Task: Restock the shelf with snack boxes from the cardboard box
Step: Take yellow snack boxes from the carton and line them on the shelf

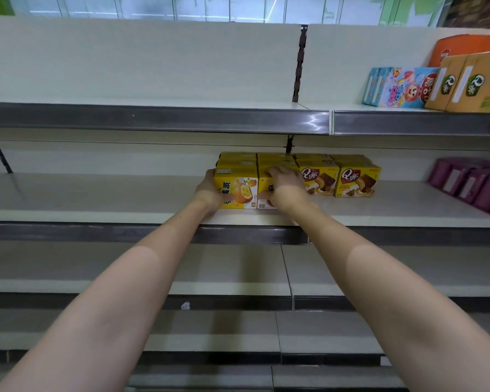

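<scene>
Two front snack boxes (236, 190) are flanked by both hands on the middle shelf (96, 193), more boxes (354, 179) lined up right.

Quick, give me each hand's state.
Left hand: grips a yellow cardboard snack box.
Right hand: grips the neighbouring yellow box.

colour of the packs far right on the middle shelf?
Purple packs, seen in the head view.

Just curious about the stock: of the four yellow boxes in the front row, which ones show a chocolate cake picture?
The two right-hand boxes, the Q box and its neighbour at the row's end. The two on the left, under the hands, show an orange-yellow cake instead.
</scene>
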{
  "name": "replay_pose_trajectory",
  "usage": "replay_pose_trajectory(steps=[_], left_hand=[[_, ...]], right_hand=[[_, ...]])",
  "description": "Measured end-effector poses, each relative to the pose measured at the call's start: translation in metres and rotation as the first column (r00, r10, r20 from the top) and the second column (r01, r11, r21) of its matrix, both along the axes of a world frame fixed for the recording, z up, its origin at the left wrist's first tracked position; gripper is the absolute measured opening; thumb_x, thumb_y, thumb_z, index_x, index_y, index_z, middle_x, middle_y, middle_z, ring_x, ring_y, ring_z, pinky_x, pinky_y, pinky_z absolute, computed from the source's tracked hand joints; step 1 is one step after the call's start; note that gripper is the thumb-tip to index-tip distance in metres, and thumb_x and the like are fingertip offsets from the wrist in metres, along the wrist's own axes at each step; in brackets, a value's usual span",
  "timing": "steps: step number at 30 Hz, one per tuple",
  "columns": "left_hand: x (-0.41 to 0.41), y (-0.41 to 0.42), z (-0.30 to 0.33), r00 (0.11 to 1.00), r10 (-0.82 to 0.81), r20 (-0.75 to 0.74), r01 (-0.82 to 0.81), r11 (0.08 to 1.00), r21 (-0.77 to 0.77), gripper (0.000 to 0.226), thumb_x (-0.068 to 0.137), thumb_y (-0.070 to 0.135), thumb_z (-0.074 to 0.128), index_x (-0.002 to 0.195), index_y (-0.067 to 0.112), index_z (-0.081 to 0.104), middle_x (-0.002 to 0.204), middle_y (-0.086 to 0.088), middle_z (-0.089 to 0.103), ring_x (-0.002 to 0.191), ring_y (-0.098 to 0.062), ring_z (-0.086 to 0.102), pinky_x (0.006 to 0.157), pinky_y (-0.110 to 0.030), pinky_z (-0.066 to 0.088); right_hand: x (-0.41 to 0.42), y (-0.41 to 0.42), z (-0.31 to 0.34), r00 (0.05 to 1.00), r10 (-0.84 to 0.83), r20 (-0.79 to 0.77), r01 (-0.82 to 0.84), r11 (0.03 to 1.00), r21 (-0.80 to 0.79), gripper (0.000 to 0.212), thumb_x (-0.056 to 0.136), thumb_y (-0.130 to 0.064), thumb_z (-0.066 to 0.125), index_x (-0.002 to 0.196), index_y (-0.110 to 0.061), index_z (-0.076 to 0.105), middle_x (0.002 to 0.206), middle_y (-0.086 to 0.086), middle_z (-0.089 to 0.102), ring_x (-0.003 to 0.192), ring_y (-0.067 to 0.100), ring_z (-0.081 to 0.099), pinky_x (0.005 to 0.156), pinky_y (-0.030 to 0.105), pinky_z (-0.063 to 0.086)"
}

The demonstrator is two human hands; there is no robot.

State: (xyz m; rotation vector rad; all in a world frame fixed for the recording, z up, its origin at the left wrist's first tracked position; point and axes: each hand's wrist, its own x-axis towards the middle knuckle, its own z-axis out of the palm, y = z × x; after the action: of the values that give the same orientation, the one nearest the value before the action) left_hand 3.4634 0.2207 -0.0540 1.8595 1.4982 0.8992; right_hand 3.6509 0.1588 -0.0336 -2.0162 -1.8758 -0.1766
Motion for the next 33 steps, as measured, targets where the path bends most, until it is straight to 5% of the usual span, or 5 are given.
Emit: replay_pose_trajectory(steps=[8,13,17,26,33], left_hand=[[-0.009,-0.007,-0.001,0.991,0.137,-0.009,-0.136,0.989,0.053,0.045,0.067,0.026,0.089,0.098,0.016,0.056,0.100,-0.005,0.068,0.084,-0.022,0.063,0.075,-0.031,0.052],[-0.043,-0.011,-0.005,0.973,0.222,0.060,-0.227,0.968,0.111,0.019,0.075,0.011,0.078,0.085,0.015,0.062,0.089,-0.012,0.071,0.084,-0.028,0.068,0.076,-0.030,0.055],[-0.100,-0.029,-0.001,0.933,0.346,-0.103,-0.318,0.923,0.216,0.005,0.082,0.012,0.065,0.086,0.014,0.065,0.091,-0.015,0.072,0.090,-0.031,0.067,0.073,-0.029,0.046],[-0.253,-0.120,-0.025,0.678,0.658,-0.328,-0.618,0.751,0.231,0.012,0.086,0.016,0.051,0.083,0.017,0.062,0.095,-0.017,0.069,0.092,-0.037,0.064,0.076,-0.038,0.050],[-0.302,-0.126,-0.042,0.695,0.665,-0.272,-0.612,0.746,0.262,0.018,0.085,0.010,0.051,0.083,0.004,0.068,0.085,-0.018,0.070,0.085,-0.035,0.066,0.074,-0.039,0.050]], right_hand=[[-0.035,0.002,0.015,0.987,0.138,-0.077,-0.125,0.980,0.157,0.056,0.088,-0.031,0.069,0.138,-0.015,0.050,0.142,0.010,0.047,0.132,0.033,0.041,0.111,0.044,0.035],[-0.080,0.013,0.003,0.908,0.417,-0.043,-0.390,0.879,0.273,0.023,0.086,-0.013,0.062,0.108,-0.012,0.061,0.118,0.009,0.054,0.115,0.029,0.047,0.092,0.038,0.043],[-0.137,0.028,-0.004,0.820,0.568,-0.068,-0.528,0.798,0.291,0.012,0.088,-0.012,0.057,0.100,-0.011,0.059,0.107,0.007,0.052,0.101,0.022,0.047,0.078,0.032,0.039],[-0.304,0.012,-0.050,0.507,0.850,-0.141,-0.821,0.526,0.221,0.009,0.087,-0.010,0.058,0.095,-0.007,0.061,0.099,0.015,0.059,0.094,0.033,0.056,0.080,0.041,0.046],[-0.349,-0.001,-0.061,0.464,0.876,-0.129,-0.843,0.482,0.240,0.007,0.086,-0.010,0.059,0.092,-0.007,0.062,0.096,0.013,0.061,0.095,0.033,0.056,0.082,0.041,0.045]])
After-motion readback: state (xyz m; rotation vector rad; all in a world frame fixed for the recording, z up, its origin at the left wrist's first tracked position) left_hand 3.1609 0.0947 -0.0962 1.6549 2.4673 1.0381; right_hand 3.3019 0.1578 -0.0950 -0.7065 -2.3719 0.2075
